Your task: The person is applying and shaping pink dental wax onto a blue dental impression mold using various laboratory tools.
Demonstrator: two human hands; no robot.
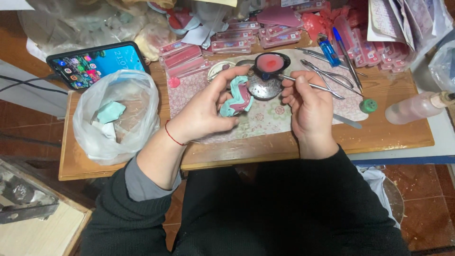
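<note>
My left hand cups a teal plaster cast with pink wax over the patterned mat. My right hand grips a thin metal instrument, its tip pointing left toward a small round metal dish. Just behind the dish sits a black bowl of pink melted wax. The two hands are close together, with the dish between them.
A clear plastic bag with teal pieces lies at left beside a lit phone. Metal tools, a blue lighter, a green cap, a plastic bottle and stacks of pink wax sheets crowd the wooden table.
</note>
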